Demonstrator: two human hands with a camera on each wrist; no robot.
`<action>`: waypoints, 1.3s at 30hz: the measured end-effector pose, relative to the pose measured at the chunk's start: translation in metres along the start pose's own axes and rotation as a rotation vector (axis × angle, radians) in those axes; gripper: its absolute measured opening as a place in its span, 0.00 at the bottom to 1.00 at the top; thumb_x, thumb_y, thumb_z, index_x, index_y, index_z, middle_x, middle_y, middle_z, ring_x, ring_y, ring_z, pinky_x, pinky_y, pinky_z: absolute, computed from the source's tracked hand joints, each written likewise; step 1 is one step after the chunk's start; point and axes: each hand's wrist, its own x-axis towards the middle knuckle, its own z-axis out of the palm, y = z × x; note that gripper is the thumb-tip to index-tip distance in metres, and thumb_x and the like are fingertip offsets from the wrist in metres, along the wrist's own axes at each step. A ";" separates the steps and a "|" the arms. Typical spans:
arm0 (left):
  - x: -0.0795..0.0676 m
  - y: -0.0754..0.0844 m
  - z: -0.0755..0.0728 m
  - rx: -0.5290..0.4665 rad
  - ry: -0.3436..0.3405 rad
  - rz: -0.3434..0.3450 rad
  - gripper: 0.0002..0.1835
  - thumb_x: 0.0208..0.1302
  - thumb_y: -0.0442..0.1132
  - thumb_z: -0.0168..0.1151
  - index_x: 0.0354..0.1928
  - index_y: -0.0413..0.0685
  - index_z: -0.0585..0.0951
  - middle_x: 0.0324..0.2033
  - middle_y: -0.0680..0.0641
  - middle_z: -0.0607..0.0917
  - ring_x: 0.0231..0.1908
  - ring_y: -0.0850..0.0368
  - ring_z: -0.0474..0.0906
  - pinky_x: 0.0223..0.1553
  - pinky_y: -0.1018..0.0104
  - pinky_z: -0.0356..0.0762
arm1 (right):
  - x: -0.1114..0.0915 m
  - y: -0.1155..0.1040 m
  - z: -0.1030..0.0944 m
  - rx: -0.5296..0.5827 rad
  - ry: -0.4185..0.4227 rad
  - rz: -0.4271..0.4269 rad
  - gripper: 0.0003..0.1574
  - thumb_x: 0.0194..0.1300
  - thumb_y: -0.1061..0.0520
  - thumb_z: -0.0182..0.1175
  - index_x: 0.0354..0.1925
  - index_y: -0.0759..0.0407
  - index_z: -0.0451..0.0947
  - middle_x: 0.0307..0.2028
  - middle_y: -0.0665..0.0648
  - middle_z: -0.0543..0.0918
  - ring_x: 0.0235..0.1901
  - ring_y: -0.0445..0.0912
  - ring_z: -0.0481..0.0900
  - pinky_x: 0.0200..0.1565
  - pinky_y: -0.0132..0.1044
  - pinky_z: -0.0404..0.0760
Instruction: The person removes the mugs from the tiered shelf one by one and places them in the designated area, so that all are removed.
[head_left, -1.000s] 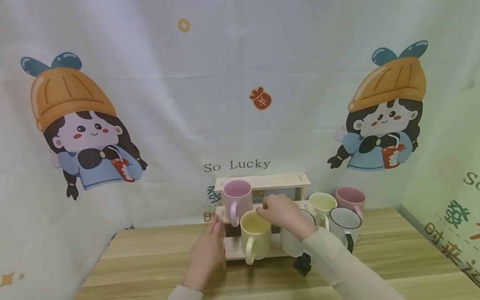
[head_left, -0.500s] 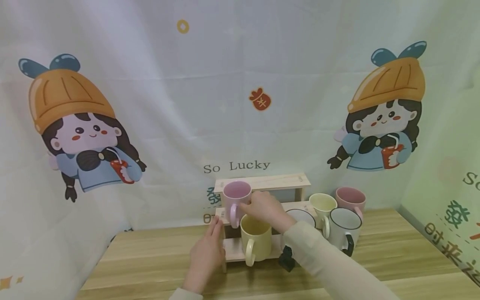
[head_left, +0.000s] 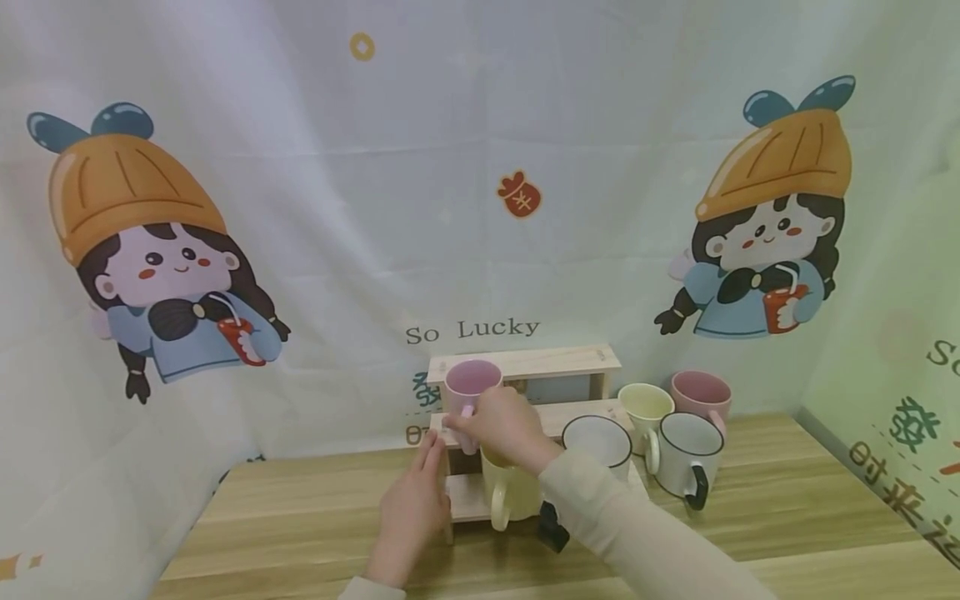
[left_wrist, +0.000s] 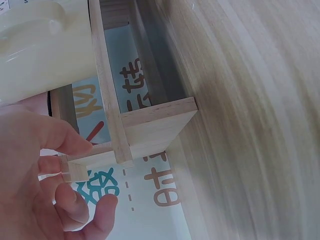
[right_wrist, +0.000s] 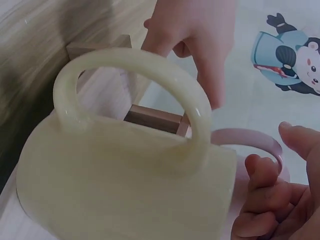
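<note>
A lilac mug [head_left: 459, 406] stands at the left end of the middle shelf of a small wooden rack [head_left: 517, 362]. My right hand [head_left: 501, 421] is at its handle [right_wrist: 250, 135]. In the right wrist view the thumb lies on one side of the handle and loosely bent fingers on the other, with a gap showing. My left hand [head_left: 412, 508] touches the rack's left end with its fingertips; no mug is in it. On the lower shelf stand a pale yellow mug [head_left: 517, 496], partly behind my right hand, and a white mug with a black rim [head_left: 597, 450].
Right of the rack, on the wooden table [head_left: 300, 517], stand a cream mug [head_left: 637, 421], a rose-pink mug [head_left: 705, 404] and another white mug [head_left: 682, 462] with black rim and handle. A printed cloth [head_left: 337, 250] hangs close behind the rack.
My right hand has moved left, from over the yellow mug to the lilac mug's handle. The left hand stays at the rack's left end, and the mugs have kept their places.
</note>
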 end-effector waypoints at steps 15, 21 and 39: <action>0.002 -0.002 0.001 -0.003 -0.029 -0.031 0.39 0.47 0.31 0.63 0.67 0.48 0.67 0.70 0.49 0.64 0.19 0.53 0.73 0.13 0.64 0.68 | -0.004 0.002 0.022 0.115 0.199 -0.032 0.19 0.59 0.52 0.54 0.13 0.54 0.69 0.12 0.48 0.74 0.14 0.41 0.70 0.17 0.31 0.69; 0.002 -0.001 -0.001 -0.010 -0.045 -0.035 0.40 0.47 0.31 0.63 0.67 0.49 0.66 0.70 0.49 0.64 0.19 0.52 0.73 0.14 0.63 0.68 | -0.004 0.003 0.027 0.084 0.312 -0.064 0.20 0.62 0.53 0.52 0.15 0.56 0.66 0.13 0.50 0.70 0.15 0.42 0.67 0.15 0.30 0.66; 0.002 -0.003 0.001 -0.022 -0.025 -0.027 0.39 0.47 0.30 0.63 0.67 0.48 0.67 0.70 0.48 0.64 0.18 0.55 0.71 0.13 0.66 0.66 | -0.006 0.008 0.013 0.116 0.425 -0.164 0.16 0.64 0.56 0.55 0.20 0.58 0.69 0.16 0.52 0.73 0.17 0.41 0.68 0.17 0.28 0.67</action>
